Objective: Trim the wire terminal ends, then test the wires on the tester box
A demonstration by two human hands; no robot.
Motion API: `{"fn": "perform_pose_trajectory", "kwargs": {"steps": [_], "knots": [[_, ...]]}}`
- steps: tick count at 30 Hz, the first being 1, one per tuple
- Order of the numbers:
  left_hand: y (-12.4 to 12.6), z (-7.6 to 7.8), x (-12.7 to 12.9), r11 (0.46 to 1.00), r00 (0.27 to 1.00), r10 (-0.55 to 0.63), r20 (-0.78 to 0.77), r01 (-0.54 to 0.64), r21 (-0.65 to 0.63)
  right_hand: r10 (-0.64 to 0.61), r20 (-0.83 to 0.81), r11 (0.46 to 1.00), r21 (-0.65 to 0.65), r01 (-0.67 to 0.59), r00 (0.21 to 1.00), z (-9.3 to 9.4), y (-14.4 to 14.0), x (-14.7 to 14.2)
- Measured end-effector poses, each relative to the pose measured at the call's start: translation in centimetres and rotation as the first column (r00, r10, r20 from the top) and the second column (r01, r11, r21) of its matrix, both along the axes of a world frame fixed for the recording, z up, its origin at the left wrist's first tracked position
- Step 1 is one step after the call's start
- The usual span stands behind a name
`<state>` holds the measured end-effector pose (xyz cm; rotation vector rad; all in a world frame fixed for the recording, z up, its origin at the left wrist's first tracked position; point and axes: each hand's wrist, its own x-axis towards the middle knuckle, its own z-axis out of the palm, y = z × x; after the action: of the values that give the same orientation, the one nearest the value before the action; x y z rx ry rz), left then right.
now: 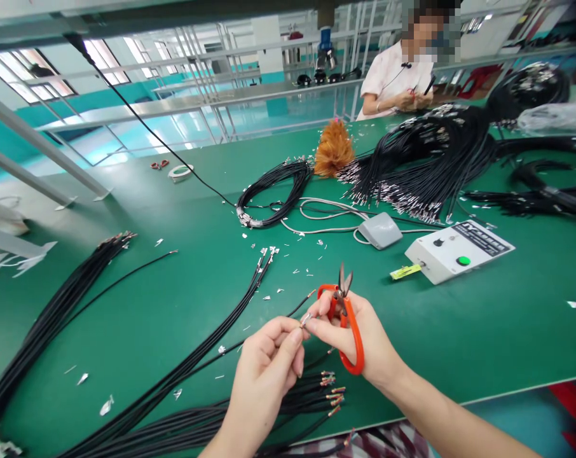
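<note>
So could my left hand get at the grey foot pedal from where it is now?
Probably yes. The left hand pinches a wire end beside the right hand, and only green table and small scraps lie between it and the grey foot pedal. It would need to let go.

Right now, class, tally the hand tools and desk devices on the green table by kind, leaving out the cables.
Orange snips, in the right hand: 1
Grey foot pedal: 1
White control box: 1
Feather duster: 1
Tape roll: 1
Total: 5

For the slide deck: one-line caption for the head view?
Left hand and right hand, holding orange snips, pinch a small metal terminal above black wires on green table.
</note>
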<state>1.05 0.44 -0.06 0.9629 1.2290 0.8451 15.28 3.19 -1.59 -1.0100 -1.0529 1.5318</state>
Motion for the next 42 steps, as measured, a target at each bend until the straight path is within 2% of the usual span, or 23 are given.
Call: {"fn": "perform_pose_trajectory", "kwargs": {"steps": [3,6,8,10,13,15,17,18,19,21,23,26,31,35,38,42], "knots": [[-0.2,-0.1,0.3,0.991,0.996,0.073,-0.045,-0.068,0.112,-0.056,0.014,0.998,0.016,0.056,0.998,0.2,-0.1,-0.2],[-0.3,-0.3,0.4,0.951,0.972,0.186,-0.143,-0.142,0.276,-0.108,0.020,0.994,0.015,0.107,0.994,0.5,-0.1,-0.5],[-0.2,-0.3,0.3,0.952,0.967,0.175,-0.186,-0.118,0.281,-0.122,0.022,0.993,0.013,0.122,0.992,0.6,-0.2,-0.6],[-0.1,-0.2,0.0,0.983,0.990,0.079,-0.116,-0.058,0.177,-0.121,0.015,0.993,0.015,0.121,0.992,0.6,-0.3,-0.6],[0.3,-0.2,-0.8,0.992,0.978,-0.095,0.186,0.109,-0.066,-0.087,-0.018,0.996,0.006,0.087,0.996,0.4,-0.2,-0.8],[0.6,-0.3,-1.3,0.942,0.906,-0.180,0.384,0.270,-0.197,-0.055,-0.032,0.998,-0.012,0.055,0.998,0.1,0.4,-1.0],[0.7,-0.4,-1.6,0.870,0.832,-0.240,0.501,0.413,-0.269,-0.061,-0.011,0.998,-0.008,0.061,0.998,-0.3,1.4,-1.0],[0.8,-0.4,-1.7,0.850,0.813,-0.254,0.524,0.446,-0.281,-0.095,0.015,0.996,0.007,0.094,0.995,-0.5,2.1,-0.9],[0.8,-0.4,-1.7,0.854,0.816,-0.248,0.523,0.439,-0.280,-0.142,0.041,0.990,0.027,0.140,0.989,-0.6,2.8,-0.8],[0.9,-0.2,-1.4,0.914,0.865,-0.178,0.470,0.322,-0.247,-0.241,0.086,0.970,0.062,0.236,0.967,-0.9,4.2,-0.2],[0.9,-0.2,-1.1,0.962,0.915,-0.081,0.396,0.175,-0.208,-0.279,0.114,0.959,0.078,0.271,0.954,-1.1,4.8,0.4],[0.9,-0.3,-0.6,0.984,0.957,-0.002,0.290,0.053,-0.169,-0.225,0.144,0.973,0.079,0.215,0.964,-1.0,4.0,1.1],[1.0,-1.1,0.0,0.998,0.991,0.047,0.126,-0.042,-0.039,-0.063,0.071,0.998,0.035,0.060,0.995,-0.5,1.1,1.1],[0.9,-1.1,0.3,0.998,0.998,0.054,-0.010,-0.054,0.036,-0.019,0.039,1.000,0.024,0.018,0.999,-0.2,0.4,1.0],[0.6,-0.9,0.5,0.981,0.976,0.084,-0.203,-0.044,0.191,-0.015,0.026,1.000,0.018,0.014,1.000,0.1,0.3,0.8],[0.0,-1.0,0.6,0.868,0.873,0.199,-0.445,0.054,0.494,-0.037,-0.013,0.999,-0.016,0.037,0.999,0.2,-0.1,0.2]]}}
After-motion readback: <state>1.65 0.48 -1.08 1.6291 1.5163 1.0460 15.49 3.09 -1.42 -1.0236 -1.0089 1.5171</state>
